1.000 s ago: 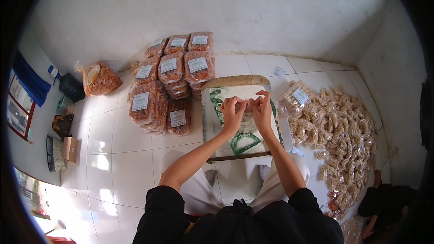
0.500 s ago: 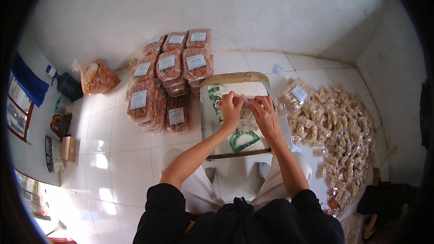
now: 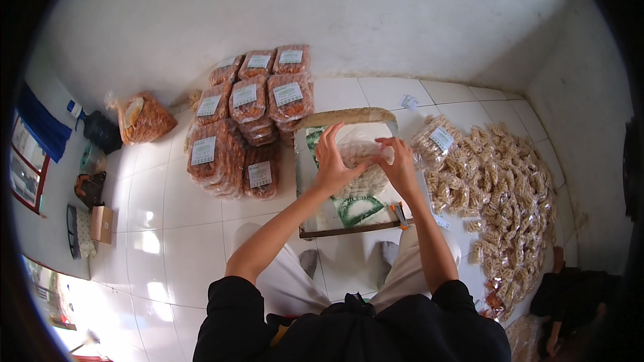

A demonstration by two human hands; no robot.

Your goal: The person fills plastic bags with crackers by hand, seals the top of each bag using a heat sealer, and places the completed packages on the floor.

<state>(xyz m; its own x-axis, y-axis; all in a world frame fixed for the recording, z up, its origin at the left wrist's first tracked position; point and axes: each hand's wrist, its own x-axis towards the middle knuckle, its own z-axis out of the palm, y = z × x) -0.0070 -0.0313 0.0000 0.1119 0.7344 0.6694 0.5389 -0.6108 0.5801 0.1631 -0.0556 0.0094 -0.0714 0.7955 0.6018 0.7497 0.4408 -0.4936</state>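
A clear plastic bag of pale snack pieces lies on a low board-topped stand in front of me. My left hand is at the bag's left side, fingers stretched upward and thumb reaching across to the plastic. At the bag's upper right, my right hand has thumb and forefinger closed on the plastic. Some of the bag is hidden by my hands. A small tool with an orange-and-black handle lies at the stand's lower right edge.
Stacked labelled packs of reddish-brown snacks stand left of the stand. A labelled pale pack and a heap of small pale bags lie right. A big orange-filled bag sits far left; another person is at lower right.
My left hand has let go of the bag's top and spread its fingers, shifting left. My right hand has turned and moved slightly right. More of the bag and the orange-handled tool now show.
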